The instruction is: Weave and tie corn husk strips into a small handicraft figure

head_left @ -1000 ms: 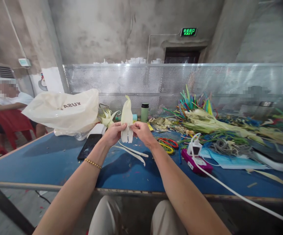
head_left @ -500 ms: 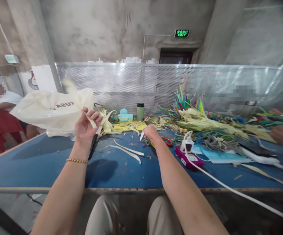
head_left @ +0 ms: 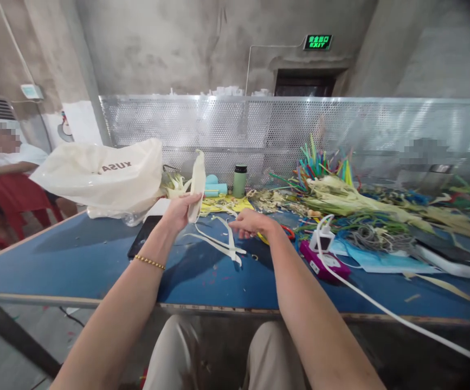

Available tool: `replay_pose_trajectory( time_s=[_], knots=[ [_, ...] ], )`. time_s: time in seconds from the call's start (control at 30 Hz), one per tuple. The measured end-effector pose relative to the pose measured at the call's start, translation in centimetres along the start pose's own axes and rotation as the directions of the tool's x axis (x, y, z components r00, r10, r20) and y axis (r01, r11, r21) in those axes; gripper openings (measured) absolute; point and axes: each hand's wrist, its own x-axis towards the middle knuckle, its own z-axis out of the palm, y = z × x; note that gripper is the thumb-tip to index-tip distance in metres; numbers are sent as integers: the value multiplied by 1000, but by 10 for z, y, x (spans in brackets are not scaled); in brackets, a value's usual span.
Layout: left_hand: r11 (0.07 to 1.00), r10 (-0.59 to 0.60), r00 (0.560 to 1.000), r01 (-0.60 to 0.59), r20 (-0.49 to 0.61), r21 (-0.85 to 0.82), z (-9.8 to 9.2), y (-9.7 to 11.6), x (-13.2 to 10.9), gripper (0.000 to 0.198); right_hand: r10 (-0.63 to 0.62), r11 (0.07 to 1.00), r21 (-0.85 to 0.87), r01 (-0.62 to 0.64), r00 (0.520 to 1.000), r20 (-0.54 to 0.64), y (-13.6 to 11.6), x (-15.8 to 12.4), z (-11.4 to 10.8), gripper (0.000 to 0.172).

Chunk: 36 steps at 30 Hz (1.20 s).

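Observation:
My left hand (head_left: 182,210) is closed on a broad pale corn husk (head_left: 198,176), pinched near its lower end and standing upright. To the right, my right hand (head_left: 253,223) hovers over the table with its fingers loosely bent and a little apart. Close to its fingertips is a narrow husk strip (head_left: 230,238), which seems to be out of the grip. That strip lies across other thin husk strips (head_left: 214,245) on the blue table (head_left: 210,290). Beside my left wrist rests a dark phone-like object (head_left: 143,236), partly covered by the hand.
A white plastic bag (head_left: 96,168) sits at the left. Behind my hands stand a green bottle (head_left: 240,181) and husk scraps. On the right are a purple power block (head_left: 324,262) with a white cable, wire coils and a husk pile (head_left: 340,197). A seated person is far left.
My left hand has moved right with the husk, away from the bag. A further strip now lies over the others beside my right hand, whose fingers have loosened. The view has shifted slightly.

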Motion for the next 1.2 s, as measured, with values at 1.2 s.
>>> replay_pose_trajectory(
  time_s=[1.2],
  knots=[
    [844,185,956,-273,228,462,17,-17,-9,24,-342,873,208,440,858,-382,-32,2,22,11]
  ],
)
